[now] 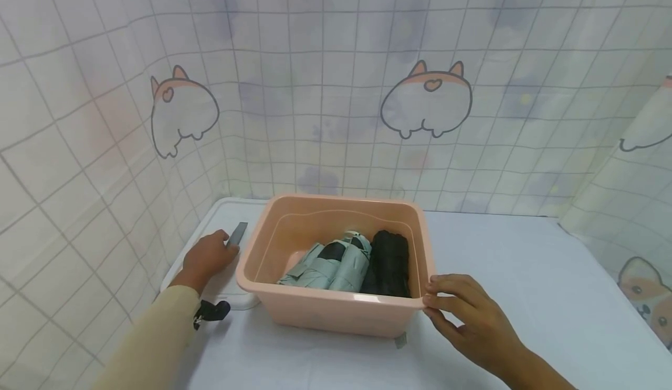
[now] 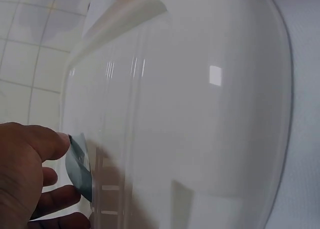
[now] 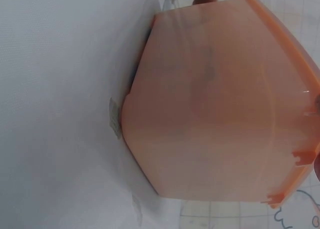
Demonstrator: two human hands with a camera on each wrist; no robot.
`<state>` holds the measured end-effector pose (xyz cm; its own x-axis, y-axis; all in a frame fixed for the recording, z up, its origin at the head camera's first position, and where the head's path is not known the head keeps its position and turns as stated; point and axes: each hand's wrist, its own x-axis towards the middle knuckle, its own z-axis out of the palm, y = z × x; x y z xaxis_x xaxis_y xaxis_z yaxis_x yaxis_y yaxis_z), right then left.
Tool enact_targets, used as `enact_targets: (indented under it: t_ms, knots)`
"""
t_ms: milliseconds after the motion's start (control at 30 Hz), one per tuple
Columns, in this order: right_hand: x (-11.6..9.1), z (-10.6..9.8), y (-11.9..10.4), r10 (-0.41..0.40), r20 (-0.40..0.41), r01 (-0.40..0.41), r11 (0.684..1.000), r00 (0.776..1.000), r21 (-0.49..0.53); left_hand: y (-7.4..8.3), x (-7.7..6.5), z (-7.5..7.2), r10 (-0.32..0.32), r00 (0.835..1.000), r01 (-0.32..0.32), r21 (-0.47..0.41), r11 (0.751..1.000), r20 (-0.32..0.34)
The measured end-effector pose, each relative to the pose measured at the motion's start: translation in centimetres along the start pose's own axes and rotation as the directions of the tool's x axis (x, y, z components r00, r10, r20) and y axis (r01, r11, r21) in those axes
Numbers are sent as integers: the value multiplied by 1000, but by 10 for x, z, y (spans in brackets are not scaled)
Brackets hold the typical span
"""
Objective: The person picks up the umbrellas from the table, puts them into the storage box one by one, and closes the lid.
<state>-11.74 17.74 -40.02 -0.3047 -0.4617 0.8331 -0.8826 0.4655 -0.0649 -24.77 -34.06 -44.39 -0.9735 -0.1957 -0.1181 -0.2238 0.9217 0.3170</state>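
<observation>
A peach plastic storage bin [image 1: 336, 314] stands on the white-covered table. Inside it lie pale green folded umbrellas [image 1: 352, 267] beside a black one [image 1: 391, 262]. To the bin's left is a white lid [image 2: 210, 129], flat on the table. My left hand [image 1: 212, 259] is over this lid and pinches a grey-green strip [image 2: 78, 171] between thumb and fingers; whether the strip belongs to the lid I cannot tell. My right hand [image 1: 469, 317] holds the bin's rim at the near right corner; only its fingertips show at the right wrist view's edge.
A small greyish patch [image 1: 401, 340] marks the table at the bin's near right base. Grid-patterned curtains [image 1: 336, 98] with cartoon corgis hang behind and at both sides. White tabletop [image 1: 504, 256] extends to the bin's right.
</observation>
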Motion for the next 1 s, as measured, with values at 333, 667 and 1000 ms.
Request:
enact_targets:
  t_ms: [333, 667, 1000]
  knots:
    - [2, 1, 0, -27, -28, 27, 1000, 999, 8, -2, 5, 3, -24, 1000, 24, -13, 1000, -5]
    - [0, 0, 0, -12, -12, 12, 1000, 1000, 2, -4, 9, 3, -28, 998, 29, -19, 999, 50]
    - [0, -1, -1, -4, 3, 4, 1000, 1000, 9, 1, 7, 1, -66, 997, 68, -52, 996, 49]
